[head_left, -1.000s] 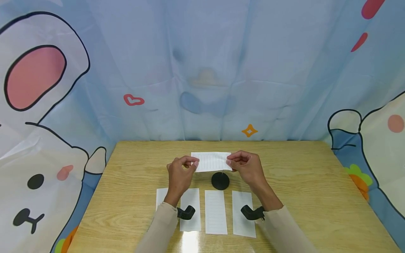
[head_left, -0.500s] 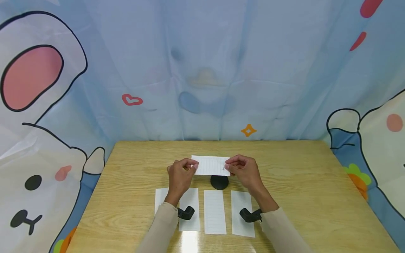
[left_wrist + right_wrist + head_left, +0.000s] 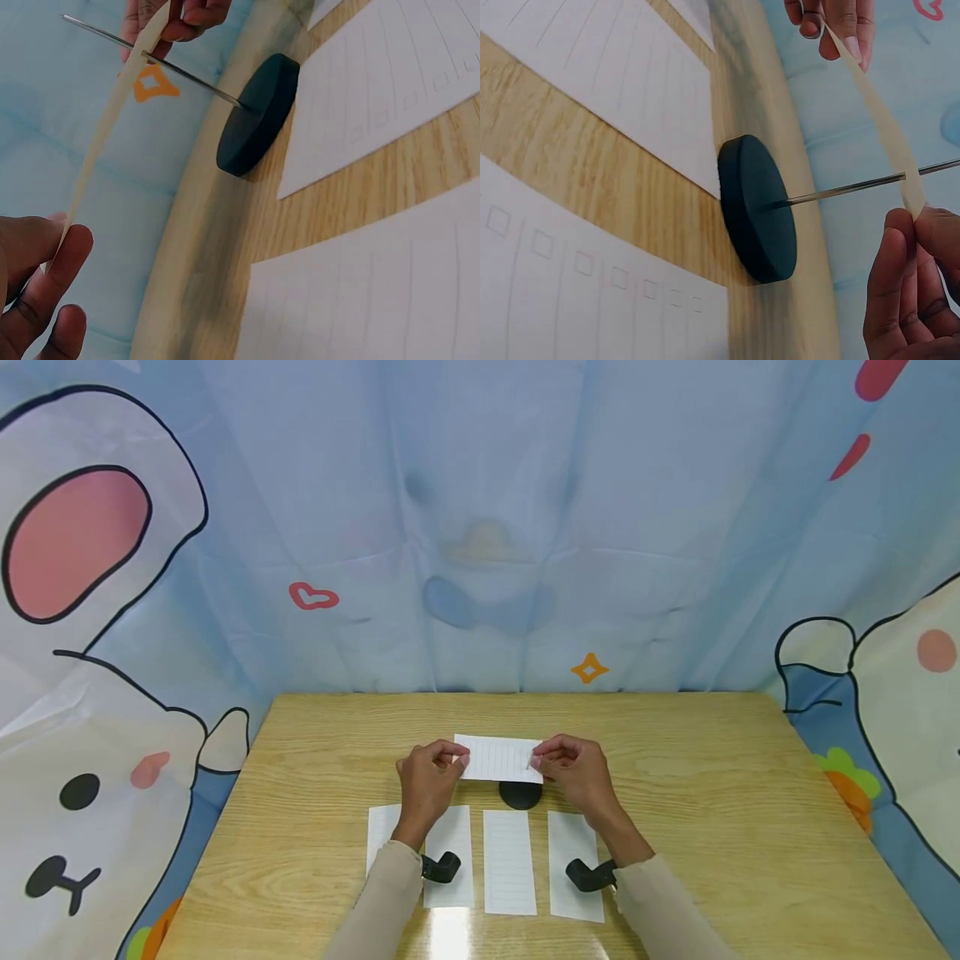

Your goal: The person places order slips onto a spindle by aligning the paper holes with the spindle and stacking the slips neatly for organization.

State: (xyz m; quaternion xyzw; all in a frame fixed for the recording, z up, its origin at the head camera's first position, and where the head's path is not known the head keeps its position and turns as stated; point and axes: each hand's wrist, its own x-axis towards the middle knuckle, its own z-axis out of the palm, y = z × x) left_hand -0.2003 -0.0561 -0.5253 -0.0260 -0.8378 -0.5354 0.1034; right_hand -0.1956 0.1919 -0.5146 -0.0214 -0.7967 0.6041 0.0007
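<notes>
A ruled slip of paper [image 3: 495,758] is stretched level between both hands above a bill spike with a round black base [image 3: 520,795]. The metal spike [image 3: 847,189] passes through the slip near its right end, its tip standing out above the paper. My left hand [image 3: 429,781] pinches the left end between thumb and fingers. On the right end, my right hand [image 3: 581,772] pinches close beside the spike. Both wrist views show the slip well above the base, part way along the spike, bending slightly.
Several ruled slips lie in a row in front of the spike: a far-left slip [image 3: 381,827] partly under the left arm, a second slip [image 3: 450,827], a middle slip [image 3: 510,864] and a right slip [image 3: 573,843]. A patterned curtain [image 3: 480,527] hangs behind the wooden table [image 3: 712,793].
Both hands have lowered the slip and brought it nearer. The spike, formerly below the paper, now pokes through it near the right thumb, and the slip hides part of the base.
</notes>
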